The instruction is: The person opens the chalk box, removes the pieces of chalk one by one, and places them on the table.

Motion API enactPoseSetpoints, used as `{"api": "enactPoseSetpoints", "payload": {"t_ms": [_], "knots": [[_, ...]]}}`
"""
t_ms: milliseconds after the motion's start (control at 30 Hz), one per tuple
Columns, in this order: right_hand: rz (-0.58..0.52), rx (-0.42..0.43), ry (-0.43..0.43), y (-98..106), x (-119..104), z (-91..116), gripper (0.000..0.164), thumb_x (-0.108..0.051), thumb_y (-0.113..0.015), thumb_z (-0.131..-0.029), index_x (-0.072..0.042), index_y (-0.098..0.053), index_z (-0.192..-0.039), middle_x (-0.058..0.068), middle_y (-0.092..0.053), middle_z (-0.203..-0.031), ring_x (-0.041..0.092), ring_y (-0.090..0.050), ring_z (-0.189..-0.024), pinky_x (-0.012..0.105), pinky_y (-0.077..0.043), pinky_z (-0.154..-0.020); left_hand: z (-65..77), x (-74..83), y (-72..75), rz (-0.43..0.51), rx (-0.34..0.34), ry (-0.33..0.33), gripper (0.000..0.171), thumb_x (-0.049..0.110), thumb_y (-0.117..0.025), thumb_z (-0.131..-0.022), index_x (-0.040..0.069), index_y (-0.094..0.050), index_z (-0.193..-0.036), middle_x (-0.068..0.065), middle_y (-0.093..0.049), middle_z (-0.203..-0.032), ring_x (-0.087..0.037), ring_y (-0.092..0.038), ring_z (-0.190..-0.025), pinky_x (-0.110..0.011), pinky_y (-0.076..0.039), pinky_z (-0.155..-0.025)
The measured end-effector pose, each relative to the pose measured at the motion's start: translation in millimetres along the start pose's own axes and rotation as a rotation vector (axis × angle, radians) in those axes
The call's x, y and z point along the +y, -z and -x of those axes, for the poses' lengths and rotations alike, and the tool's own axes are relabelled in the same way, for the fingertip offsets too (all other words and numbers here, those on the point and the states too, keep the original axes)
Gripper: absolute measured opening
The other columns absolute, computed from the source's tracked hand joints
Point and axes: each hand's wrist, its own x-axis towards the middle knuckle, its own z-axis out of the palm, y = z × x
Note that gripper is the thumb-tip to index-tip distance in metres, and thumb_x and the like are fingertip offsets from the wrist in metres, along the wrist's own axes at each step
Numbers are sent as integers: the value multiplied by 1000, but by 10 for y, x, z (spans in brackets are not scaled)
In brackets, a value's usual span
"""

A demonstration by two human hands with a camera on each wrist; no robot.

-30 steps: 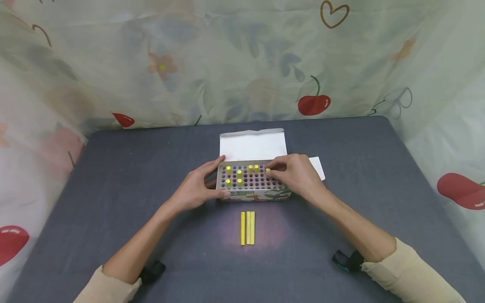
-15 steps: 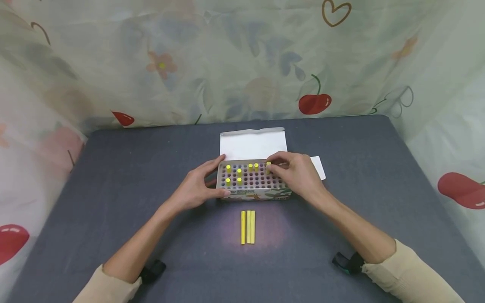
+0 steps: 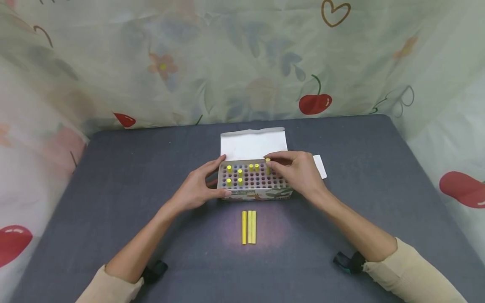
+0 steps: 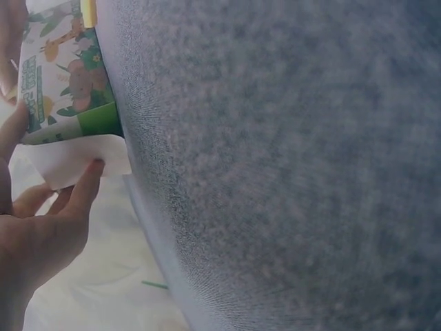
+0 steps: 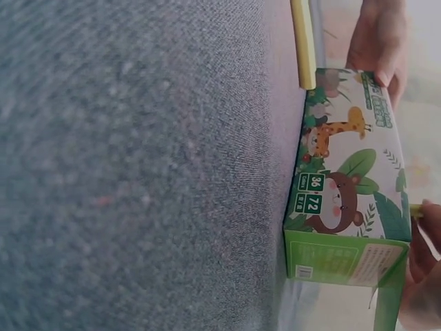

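Note:
A chalk box (image 3: 261,195) with a printed animal front stands near the table's middle, its white lid (image 3: 253,145) folded back. Inside is a grid of holes, with several yellow chalk sticks poking up from it. My left hand (image 3: 197,187) holds the box's left end, thumb at the front corner and fingers round the back. At the back row, right of centre, my right hand (image 3: 301,172) pinches a yellow chalk stick (image 3: 268,163) between thumb and fingers; it stands upright, higher than the others. In the right wrist view only a bit of that stick (image 5: 415,210) shows.
Three yellow chalk sticks (image 3: 249,227) lie side by side on the dark grey tablecloth (image 3: 182,261) in front of the box. A white side flap (image 3: 320,166) sticks out at the box's right end. Printed curtains (image 3: 227,63) hang behind and beside the table.
The pinched chalk stick has risen, more of it now showing above the holes, with my right fingertips moving slightly up and back. My left hand stays on the box.

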Motion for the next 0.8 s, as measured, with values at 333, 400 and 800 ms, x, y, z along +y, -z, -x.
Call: {"api": "enactPoseSetpoints", "payload": {"t_ms": [333,400,800], "knots": [[-156,106,163,33,10,-13,23,-16,-75,-91,-8,-77,-112,3,-75,-100,24,-73,-67,29,-61,-58,-2,18,11,-1,-5,8,98,15,-84,-81,20,-25,-159,-12,-29,-159,-32,-37,-142,-39,-51,-103],[-179,112,187,54,8,-11,23,-14,-74,-91,-7,-77,-112,4,-75,-99,26,-71,-64,33,-61,-58,-13,22,8,2,-6,2,98,15,-84,-81,19,-25,-159,-12,-29,-159,-31,-36,-143,-39,-51,-103],[-273,-23,-6,116,-56,110,27,-20,-75,-91,-4,-75,-114,7,-74,-90,35,-69,-69,42,-62,-64,-21,30,-2,-18,-4,6,97,14,-84,-81,18,-27,-159,-14,-32,-156,-34,-42,-138,-41,-50,-104]]}}
